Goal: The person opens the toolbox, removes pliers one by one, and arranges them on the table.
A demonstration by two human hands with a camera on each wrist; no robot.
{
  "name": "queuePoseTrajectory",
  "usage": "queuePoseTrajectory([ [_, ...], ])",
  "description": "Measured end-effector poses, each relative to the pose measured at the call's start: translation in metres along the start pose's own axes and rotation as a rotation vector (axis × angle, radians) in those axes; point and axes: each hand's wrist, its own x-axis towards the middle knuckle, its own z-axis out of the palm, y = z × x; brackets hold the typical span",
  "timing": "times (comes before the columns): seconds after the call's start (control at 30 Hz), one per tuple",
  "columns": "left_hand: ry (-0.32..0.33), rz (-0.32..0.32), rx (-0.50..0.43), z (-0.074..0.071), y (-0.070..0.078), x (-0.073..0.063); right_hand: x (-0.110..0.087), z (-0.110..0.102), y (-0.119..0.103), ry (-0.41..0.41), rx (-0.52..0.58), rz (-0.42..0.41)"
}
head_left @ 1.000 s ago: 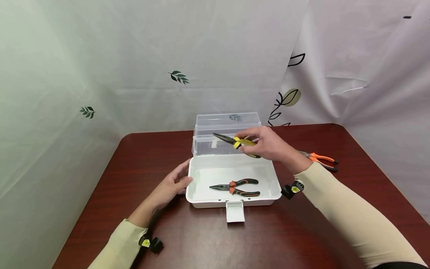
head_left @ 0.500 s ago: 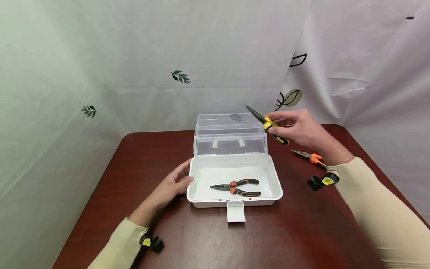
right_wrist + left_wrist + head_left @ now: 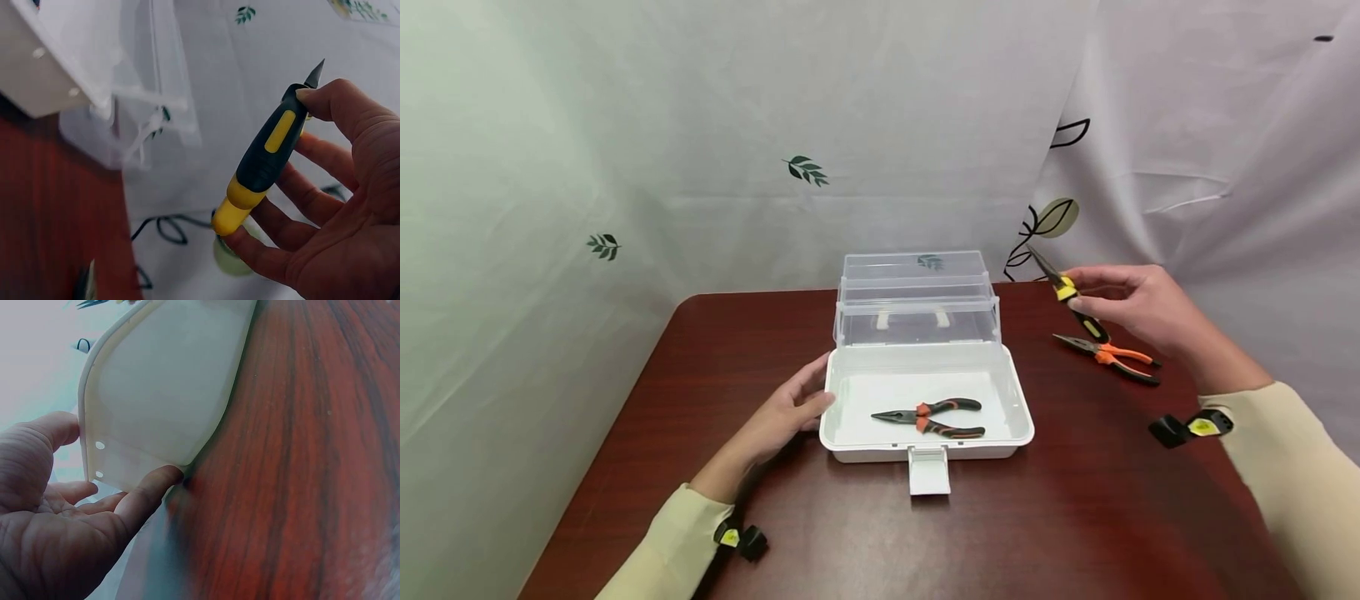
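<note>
In the head view a white toolbox (image 3: 880, 390) stands on the table, its clear lid (image 3: 910, 323) raised behind it. My left hand (image 3: 785, 419) grips its left side, thumb at the rim and fingers low on the end wall (image 3: 150, 394). Long-nose pliers with black and orange handles (image 3: 951, 432) lie inside. To the right, my right hand (image 3: 1138, 302) holds yellow-and-black long-nose pliers (image 3: 1064, 289) in the air, jaws pointing up and left. The right wrist view shows the thumb and fingers pinching their handle (image 3: 267, 150).
Orange-and-black long-nose pliers (image 3: 1106, 357) lie on the dark red table (image 3: 1075, 508), just below the held pair in the head view. The toolbox latch (image 3: 929, 472) hangs down at the front. A pale patterned curtain (image 3: 715, 150) rises behind the table.
My right hand has carried the yellow-and-black pliers from over the toolbox to the right, up and then lower again. The left hand keeps its grip on the toolbox.
</note>
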Motion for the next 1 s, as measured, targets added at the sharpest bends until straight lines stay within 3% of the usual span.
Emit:
queuePoseTrajectory([
  [0.13,0.003,-0.005,-0.003,0.001,0.0,0.0,-0.012,-0.007,0.022,-0.002,-0.017,0.045],
  [0.27,0.006,-0.009,0.005,0.001,0.001,0.0,-0.027,-0.013,0.048,-0.029,-0.053,0.039],
  [0.5,0.01,-0.007,0.012,0.0,-0.001,0.001,-0.052,-0.007,0.089,-0.038,-0.092,0.038],
  [0.73,0.012,-0.011,0.01,0.001,0.0,0.001,-0.072,-0.005,0.115,-0.022,-0.244,0.1],
  [1.0,0.016,-0.004,0.005,0.001,0.001,0.001,-0.084,-0.006,0.135,-0.041,-0.333,0.099],
])
